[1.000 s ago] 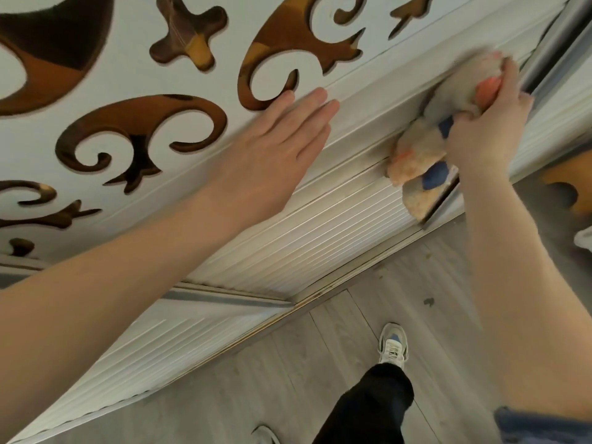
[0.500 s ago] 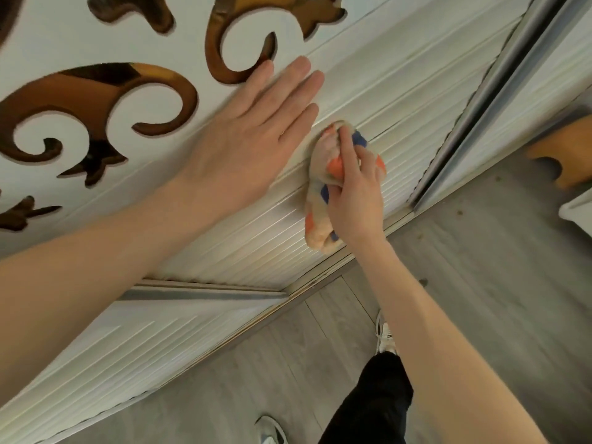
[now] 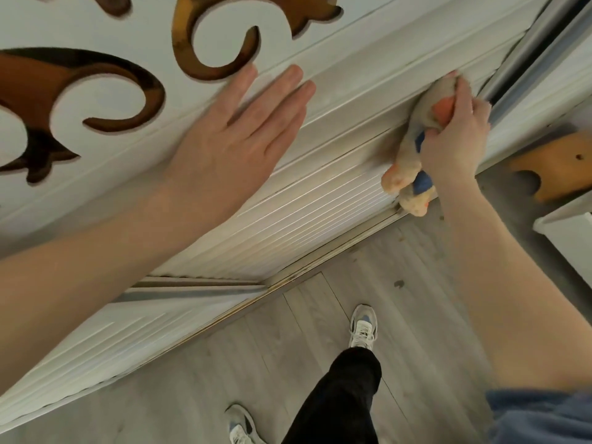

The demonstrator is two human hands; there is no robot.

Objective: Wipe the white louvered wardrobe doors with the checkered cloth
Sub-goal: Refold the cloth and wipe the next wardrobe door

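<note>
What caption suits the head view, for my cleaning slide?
Right hand presses checkered cloth against white louvered door; left hand braces flat.

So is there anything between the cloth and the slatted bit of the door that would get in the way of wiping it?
Nothing visible does. The right hand presses the checkered cloth straight onto the louvered door; the left hand lies flat higher up, beside the slats.
</note>
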